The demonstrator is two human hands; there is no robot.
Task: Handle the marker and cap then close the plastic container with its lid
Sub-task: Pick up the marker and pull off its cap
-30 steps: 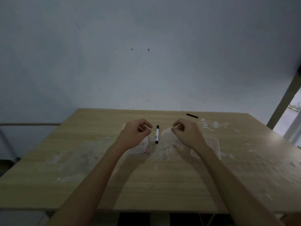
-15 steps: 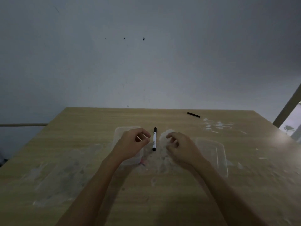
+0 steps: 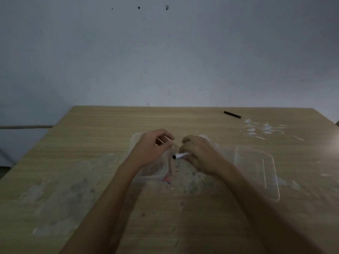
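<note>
Our right hand point(image 3: 199, 154) clamped the marker point(image 3: 180, 155) just right of the container point(image 3: 161, 169), ready to stow; our left hand point(image 3: 154, 150) hovered curled, empty.

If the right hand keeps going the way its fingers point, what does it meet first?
Probably the left hand: the right hand, holding the marker, points left toward it across a small gap. Depth is unclear.

text: none legible | labels: none legible; marker point(image 3: 180, 155) shows no readable print
</note>
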